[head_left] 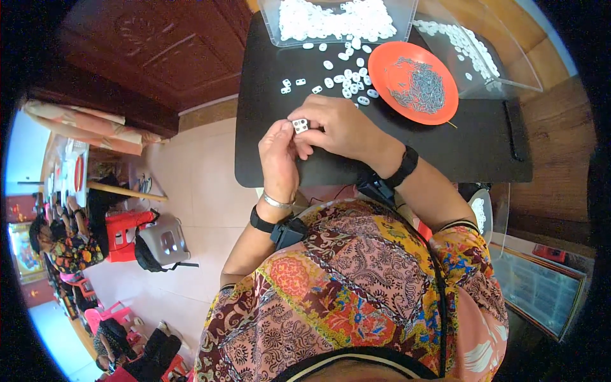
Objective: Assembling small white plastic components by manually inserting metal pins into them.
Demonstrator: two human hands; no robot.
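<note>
Above the near left part of the black table (439,149), my two hands meet over a small white plastic piece with several dark round holes (301,125). The thumb and fingers of my left hand (279,156) are closed on its left side. From the right, my right hand (337,124) pinches the same piece between thumb and fingers. Just beyond the hands lie loose white oval pieces with two holes (347,83), and a few small two-holed white pieces (300,82) sit apart to the left. An orange-red plate (380,71) holds a heap of thin grey metal pins or screws (428,90).
A clear bin (275,32) full of white pieces stands at the table's far edge. Another clear bin (503,89) with white pieces lies at the right. A wooden door (153,57) is far left. Stools (167,239) and other people (73,245) are further left.
</note>
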